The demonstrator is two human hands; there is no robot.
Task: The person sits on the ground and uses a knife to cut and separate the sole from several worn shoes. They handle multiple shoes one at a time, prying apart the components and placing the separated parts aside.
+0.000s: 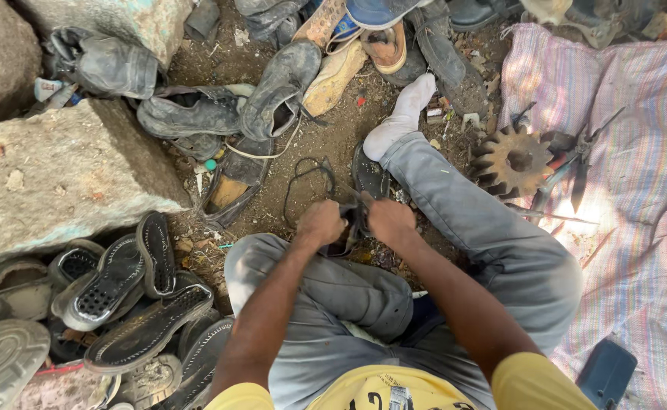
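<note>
The left hand (320, 222) and the right hand (390, 220) are both closed tight on a dark, worn sandal with a thin black strap (352, 199). The sandal sits between the two hands, just past the bent knees, on the dirt ground (333, 129). At about two o'clock from the hands, a rusty round metal gear wheel (511, 161) lies on the edge of a striped pink woven mat (637, 190). At eight o'clock, black rubber shoe soles (132, 300) lie in a heap. A big grey stone block (60, 175) sits at ten o'clock.
</note>
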